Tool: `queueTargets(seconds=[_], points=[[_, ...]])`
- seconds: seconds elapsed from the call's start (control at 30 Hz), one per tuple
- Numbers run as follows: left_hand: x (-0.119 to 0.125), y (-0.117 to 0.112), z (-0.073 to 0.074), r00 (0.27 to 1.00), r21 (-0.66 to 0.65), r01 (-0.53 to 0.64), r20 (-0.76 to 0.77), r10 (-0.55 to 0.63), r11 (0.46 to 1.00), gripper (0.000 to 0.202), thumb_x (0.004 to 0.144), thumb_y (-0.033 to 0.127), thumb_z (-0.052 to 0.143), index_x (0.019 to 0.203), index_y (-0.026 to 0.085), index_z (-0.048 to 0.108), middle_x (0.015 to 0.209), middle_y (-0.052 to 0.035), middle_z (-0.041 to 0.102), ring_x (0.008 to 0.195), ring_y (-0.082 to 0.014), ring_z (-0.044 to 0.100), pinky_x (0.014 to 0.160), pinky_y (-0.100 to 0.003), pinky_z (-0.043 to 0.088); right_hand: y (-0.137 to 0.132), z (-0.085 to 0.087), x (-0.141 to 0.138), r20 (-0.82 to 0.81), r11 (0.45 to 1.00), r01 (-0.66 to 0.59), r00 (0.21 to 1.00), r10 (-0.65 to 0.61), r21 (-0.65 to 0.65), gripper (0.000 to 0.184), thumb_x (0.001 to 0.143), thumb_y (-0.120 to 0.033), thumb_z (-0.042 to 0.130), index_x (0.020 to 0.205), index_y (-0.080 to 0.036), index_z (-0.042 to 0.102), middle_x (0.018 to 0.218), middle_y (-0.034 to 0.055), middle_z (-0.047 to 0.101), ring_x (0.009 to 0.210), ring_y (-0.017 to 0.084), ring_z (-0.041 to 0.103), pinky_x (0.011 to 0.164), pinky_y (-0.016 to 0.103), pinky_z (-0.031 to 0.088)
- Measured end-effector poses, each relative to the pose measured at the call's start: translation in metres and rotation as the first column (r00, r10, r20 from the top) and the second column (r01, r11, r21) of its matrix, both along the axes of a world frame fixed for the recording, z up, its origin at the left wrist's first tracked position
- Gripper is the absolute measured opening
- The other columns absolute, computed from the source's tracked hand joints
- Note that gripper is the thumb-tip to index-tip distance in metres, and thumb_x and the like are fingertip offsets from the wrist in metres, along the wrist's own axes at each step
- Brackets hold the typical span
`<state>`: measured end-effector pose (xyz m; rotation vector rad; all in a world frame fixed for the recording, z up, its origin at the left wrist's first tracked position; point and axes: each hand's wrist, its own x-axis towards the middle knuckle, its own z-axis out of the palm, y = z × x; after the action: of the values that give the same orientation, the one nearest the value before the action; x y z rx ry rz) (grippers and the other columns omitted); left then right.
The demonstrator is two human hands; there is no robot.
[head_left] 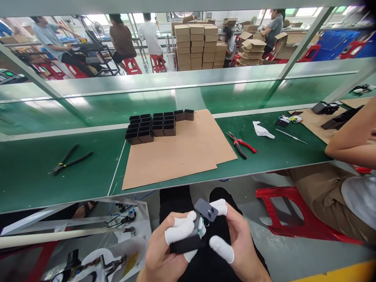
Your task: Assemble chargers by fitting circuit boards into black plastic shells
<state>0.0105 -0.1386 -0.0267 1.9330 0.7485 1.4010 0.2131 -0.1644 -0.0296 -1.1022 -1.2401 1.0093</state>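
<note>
Cover-fitting, I reckon: above the lap, left hand grips a black rectangular plastic casing; right hand, thumb spread wide, touches the dark grey pronged plate. Next move probably calls for tucking white-and-green innards inside.

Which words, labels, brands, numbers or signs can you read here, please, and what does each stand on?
None can be read.
Black housing and two-pin plug cover: no legible marking.
Red-and-black pliers and dark-handled pliers: no readable lettering.
Stacked cardboard boxes: too blurred to tell.
Green-lit device, far left: too small and blurred to read.
</note>
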Motion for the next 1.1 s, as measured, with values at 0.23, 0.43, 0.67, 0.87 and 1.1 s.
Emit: queueTargets(seconds=[0.23, 0.43, 0.67, 0.87, 1.1], points=[[-0.008, 0.001, 0.005, 0.996, -0.18, 0.072, -0.043, -0.081, 0.981, 0.046, 0.088, 0.001, 0.08, 0.127, 0.023, 0.068, 0.11, -0.0065, 0.073, 0.095, -0.019, 0.076, 0.081, -0.029, 0.065, 0.006, 0.029, 0.023, 0.397, 0.9, 0.023, 0.893, -0.214, 0.435, 0.035, 0.09, 0.002, 0.073, 0.116, -0.02, 0.072, 0.103, 0.0082, 0.073, 0.093, 0.02, 0.067, 0.081, 0.034, 0.059], [-0.009, 0.009, 0.023, 0.977, -0.129, 0.126, -0.156, -0.145, 0.984, 0.045, 0.091, -0.002, 0.073, 0.13, 0.02, 0.068, 0.108, -0.0086, 0.072, 0.098, -0.0199, 0.075, 0.086, -0.028, 0.065, 0.02, 0.054, 0.025, 0.538, 0.851, -0.297, 0.843, 0.02, 0.434, 0.028, 0.091, 0.002, 0.07, 0.111, -0.018, 0.072, 0.089, 0.0082, 0.074, 0.079, 0.02, 0.063, 0.069, 0.033, 0.057], [-0.016, 0.009, 0.031, 0.935, -0.125, 0.193, -0.279, -0.221, 0.973, 0.048, 0.09, -0.008, 0.063, 0.13, 0.019, 0.066, 0.107, -0.0093, 0.069, 0.096, -0.018, 0.071, 0.086, -0.027, 0.061, 0.025, 0.053, 0.027, 0.716, 0.827, -0.42, 0.698, 0.031, 0.373, 0.021, 0.095, -0.007, 0.064, 0.08, -0.021, 0.06, 0.073, 0.0024, 0.06, 0.066, 0.018, 0.05, 0.06, 0.032, 0.042], [-0.016, 0.012, 0.041, 0.917, -0.12, 0.159, -0.35, -0.192, 0.98, 0.035, 0.094, -0.005, 0.062, 0.12, 0.018, 0.065, 0.098, -0.0071, 0.068, 0.086, -0.0168, 0.069, 0.078, -0.026, 0.06, 0.027, 0.05, 0.027, 0.715, 0.848, -0.418, 0.696, 0.069, 0.325, 0.016, 0.095, -0.008, 0.062, 0.087, -0.022, 0.062, 0.071, 0.0007, 0.06, 0.063, 0.017, 0.046, 0.058, 0.033, 0.036], [-0.017, 0.016, 0.06, 0.904, -0.135, 0.166, -0.376, -0.205, 0.977, 0.04, 0.087, -0.004, 0.066, 0.115, 0.023, 0.066, 0.094, -0.006, 0.069, 0.078, -0.0185, 0.068, 0.069, -0.027, 0.06, 0.029, 0.068, 0.032, 0.73, 0.846, -0.451, 0.674, 0.114, 0.284, 0.014, 0.098, -0.013, 0.063, 0.094, -0.026, 0.061, 0.07, -0.0005, 0.06, 0.061, 0.018, 0.049, 0.054, 0.033, 0.037]])
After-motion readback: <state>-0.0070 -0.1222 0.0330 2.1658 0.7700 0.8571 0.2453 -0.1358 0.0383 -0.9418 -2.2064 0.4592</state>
